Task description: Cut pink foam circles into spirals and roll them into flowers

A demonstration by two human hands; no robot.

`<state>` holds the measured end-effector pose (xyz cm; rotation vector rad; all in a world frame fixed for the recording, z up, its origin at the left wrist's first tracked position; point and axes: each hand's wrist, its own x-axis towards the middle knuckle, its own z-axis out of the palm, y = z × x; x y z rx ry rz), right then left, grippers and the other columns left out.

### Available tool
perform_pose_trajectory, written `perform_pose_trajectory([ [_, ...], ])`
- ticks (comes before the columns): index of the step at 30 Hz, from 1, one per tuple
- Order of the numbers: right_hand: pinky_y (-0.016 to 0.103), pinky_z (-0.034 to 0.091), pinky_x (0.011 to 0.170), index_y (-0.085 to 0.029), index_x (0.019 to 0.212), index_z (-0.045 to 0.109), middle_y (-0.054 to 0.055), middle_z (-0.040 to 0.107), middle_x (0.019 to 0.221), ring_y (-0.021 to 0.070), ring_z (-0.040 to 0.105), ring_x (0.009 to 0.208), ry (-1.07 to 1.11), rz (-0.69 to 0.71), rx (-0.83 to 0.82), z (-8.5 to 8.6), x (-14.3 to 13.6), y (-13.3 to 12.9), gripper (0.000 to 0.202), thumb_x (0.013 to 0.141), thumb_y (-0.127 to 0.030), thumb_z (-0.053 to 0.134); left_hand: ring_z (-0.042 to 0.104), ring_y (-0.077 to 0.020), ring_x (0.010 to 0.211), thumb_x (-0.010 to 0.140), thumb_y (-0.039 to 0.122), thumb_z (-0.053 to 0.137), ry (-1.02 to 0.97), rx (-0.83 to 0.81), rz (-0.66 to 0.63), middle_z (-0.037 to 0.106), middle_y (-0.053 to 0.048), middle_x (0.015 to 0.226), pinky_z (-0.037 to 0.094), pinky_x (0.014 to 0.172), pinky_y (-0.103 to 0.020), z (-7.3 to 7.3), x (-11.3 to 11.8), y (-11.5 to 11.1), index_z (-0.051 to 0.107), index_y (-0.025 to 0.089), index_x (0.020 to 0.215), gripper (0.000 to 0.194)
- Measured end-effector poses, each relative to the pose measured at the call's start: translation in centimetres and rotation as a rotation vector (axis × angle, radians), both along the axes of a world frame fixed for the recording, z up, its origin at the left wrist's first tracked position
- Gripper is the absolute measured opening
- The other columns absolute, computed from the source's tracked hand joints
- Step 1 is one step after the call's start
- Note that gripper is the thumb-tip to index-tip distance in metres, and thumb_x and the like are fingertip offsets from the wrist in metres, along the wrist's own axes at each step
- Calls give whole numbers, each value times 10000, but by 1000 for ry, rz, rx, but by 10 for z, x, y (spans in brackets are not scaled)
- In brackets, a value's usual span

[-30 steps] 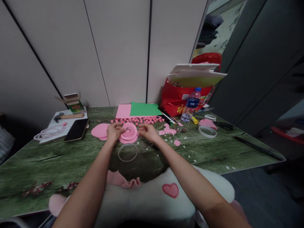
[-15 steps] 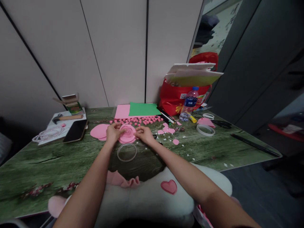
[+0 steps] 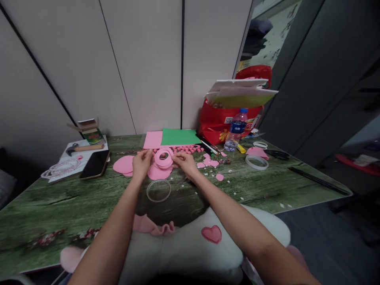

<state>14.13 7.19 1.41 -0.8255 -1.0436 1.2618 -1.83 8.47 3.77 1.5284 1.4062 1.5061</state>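
A pink paper spiral (image 3: 163, 158), coiled in rings with a dark hole at its middle, is raised off the table. My right hand (image 3: 184, 163) pinches its right edge between thumb and fingers. At its left edge my left hand (image 3: 141, 163) has its fingertips drawn together; whether they grip the paper is hard to see. Just below lies a round pink paper piece (image 3: 159, 173), partly covered by the spiral. More pink paper ovals (image 3: 123, 164) lie left of my left hand. A clear tape roll (image 3: 158, 190) rests on the table between my forearms.
Several small pink roses (image 3: 188, 149) lie behind my hands, before green paper (image 3: 180, 136). Petals and white scraps (image 3: 208, 161) spread to the right. Further right stand a bottle (image 3: 236, 130) and a red bag (image 3: 213, 122). A phone (image 3: 95, 164) and hammer (image 3: 86, 147) are left.
The pink spiral has come up off the round piece and moved slightly away from me, its centre now showing a hole. My right hand has shifted a little right.
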Motion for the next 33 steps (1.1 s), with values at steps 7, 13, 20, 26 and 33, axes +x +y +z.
perform_pose_trajectory([
  [7,258,505,578,-153,707,563,-28,587,592,93,551,532,114,53,-63,1,2,-1,321,480,-324,712,543,-108,498,638,399,615,-351,-332,-100,611,-48,600,474,495,-249,2,2,-5,616,78,759,342],
  [13,232,499,542,-156,763,570,-22,606,613,84,553,523,48,99,-95,1,0,-3,308,505,-264,700,605,-135,717,560,156,689,-545,-307,-229,647,-94,871,497,649,-261,11,3,-11,602,101,859,316],
  [20,231,491,544,-147,774,566,-25,608,617,76,545,497,-19,116,-110,-2,-2,-4,293,520,-238,681,596,-185,845,531,121,678,-522,-174,-310,629,-131,974,474,751,-306,13,5,-14,587,100,956,435],
  [26,246,487,561,-154,732,564,-34,596,591,85,546,501,-39,95,-111,-2,-2,-5,257,517,-237,679,595,-175,795,530,260,699,-498,-194,-297,656,-109,859,472,744,-291,11,7,-11,635,79,843,367],
  [33,236,487,542,-151,736,576,-26,598,594,91,541,512,-34,90,-76,-2,-3,-6,312,481,-276,705,602,-140,579,409,205,760,-484,-255,-309,661,-70,692,504,620,-283,9,10,-16,637,63,835,465],
])
